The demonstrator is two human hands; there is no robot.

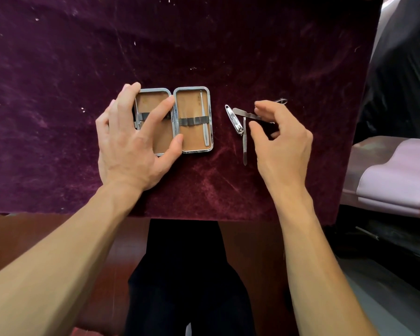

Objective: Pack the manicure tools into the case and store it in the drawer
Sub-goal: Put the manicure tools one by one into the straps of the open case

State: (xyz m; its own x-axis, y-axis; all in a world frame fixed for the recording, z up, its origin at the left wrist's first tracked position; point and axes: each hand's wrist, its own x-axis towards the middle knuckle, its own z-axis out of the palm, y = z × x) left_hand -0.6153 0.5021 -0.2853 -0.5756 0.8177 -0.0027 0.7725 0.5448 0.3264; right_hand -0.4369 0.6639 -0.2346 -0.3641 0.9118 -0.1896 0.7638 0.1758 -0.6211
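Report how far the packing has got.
Done: one slim tool sits under the strap in the right half of the open case. In hand: the left hand steadies the case while the right hand reaches among the loose tools, a nail clipper and file included. Left: those tools, closing the case, the drawer.

**Fig. 1.** View from above the work surface. I could read no text, label, brand name, number or sign anywhere in this view. The only candidate was on the case. In its 3 o'clock half, the tan lining bore a few faint, darker marks toward its 12 o'clock end. They were too blurred for me to make out a single character. I could not tell whether they were print or only wear.
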